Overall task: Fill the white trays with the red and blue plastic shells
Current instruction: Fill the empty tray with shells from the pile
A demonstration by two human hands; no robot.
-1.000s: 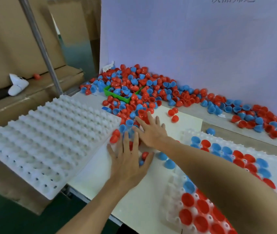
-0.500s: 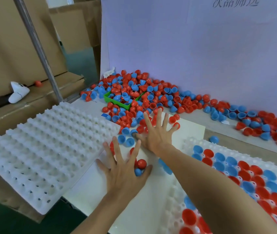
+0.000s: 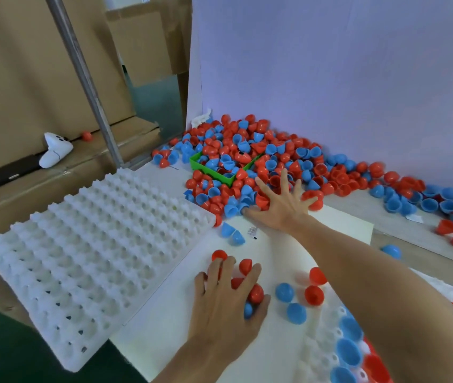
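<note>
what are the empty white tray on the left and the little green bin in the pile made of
Empty white tray: looks like soft foam or thin moulded plastic, matt, with rounded, slightly translucent peaks around its cups; I cannot tell which. Green bin: probably rigid plastic, smooth and evenly coloured, with thin straight walls and sharp corners.

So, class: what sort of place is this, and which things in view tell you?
Probably a factory sorting or packing bench: a bulk heap of red and blue plastic shells against the backboard, moulded white trays with rows of pockets, and stacked cardboard cartons alongside.
</note>
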